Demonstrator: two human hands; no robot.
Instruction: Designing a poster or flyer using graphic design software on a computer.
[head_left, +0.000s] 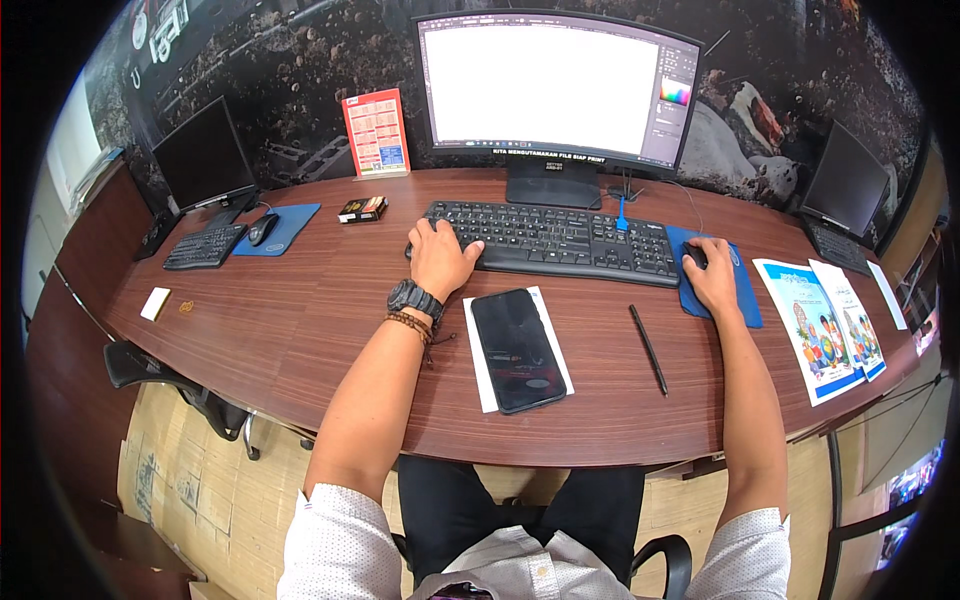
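Note:
My left hand (pixel 440 258) rests on the left end of a black keyboard (pixel 560 240), fingers spread over the keys and thumb out to the side. A dark watch (pixel 414 299) and a beaded bracelet (pixel 408 322) circle that wrist. Over a blue mouse pad (pixel 742 305), my right hand (pixel 712 275) is curved around a dark computer mouse (pixel 694 256), which it mostly covers. A black smartphone (pixel 518 350) lies on white paper between my forearms, with a black pen (pixel 648 350) to its right. Behind the keyboard, a curved monitor (pixel 550 85) displays a blank white canvas.
Illustrated printed sheets (pixel 805 325) lie at the right edge of the brown desk (pixel 300 360). A red-framed desk calendar (pixel 377 133) and a small dark box (pixel 362 209) stand left of the monitor. Further left are another keyboard (pixel 204 247) and mouse (pixel 263 229).

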